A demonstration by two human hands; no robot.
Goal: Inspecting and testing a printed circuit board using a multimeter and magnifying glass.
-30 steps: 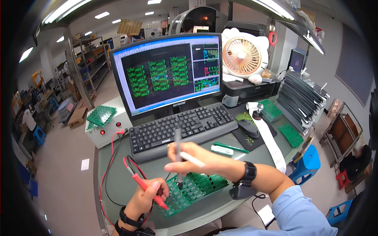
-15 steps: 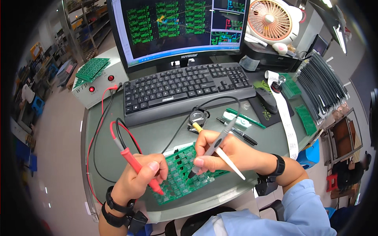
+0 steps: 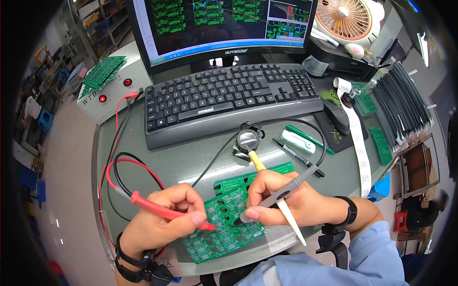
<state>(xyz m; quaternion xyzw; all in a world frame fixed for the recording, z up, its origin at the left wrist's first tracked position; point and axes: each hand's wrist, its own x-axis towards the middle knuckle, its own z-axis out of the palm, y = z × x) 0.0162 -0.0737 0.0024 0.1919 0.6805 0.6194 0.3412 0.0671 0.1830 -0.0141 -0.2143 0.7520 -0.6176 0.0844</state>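
The green circuit board (image 3: 224, 224) lies lengthwise left-to-right beneath both hands, the left hand (image 3: 162, 217) gripping a red probe (image 3: 167, 212) and the right hand (image 3: 281, 202) gripping a grey probe (image 3: 279, 195), whose tip seemingly lies nearer the board's middle.

Behind my work area: black keyboard (image 3: 224, 102) sits in front of a monitor (image 3: 222, 24) showing green board layouts, w/ a grey test box (image 3: 112, 93) w/ two red buttons to its left, green boards stacked on top. To my right: black mouse (image 3: 336, 117) on a dark pad, white paper strip (image 3: 355, 138), green pen (image 3: 310, 139) and black pen (image 3: 296, 156) lying near each other. Far right corner: small orange-bladed desk fan (image 3: 346, 16); round magnifier (image 3: 248, 140) lies just below the keyboard.
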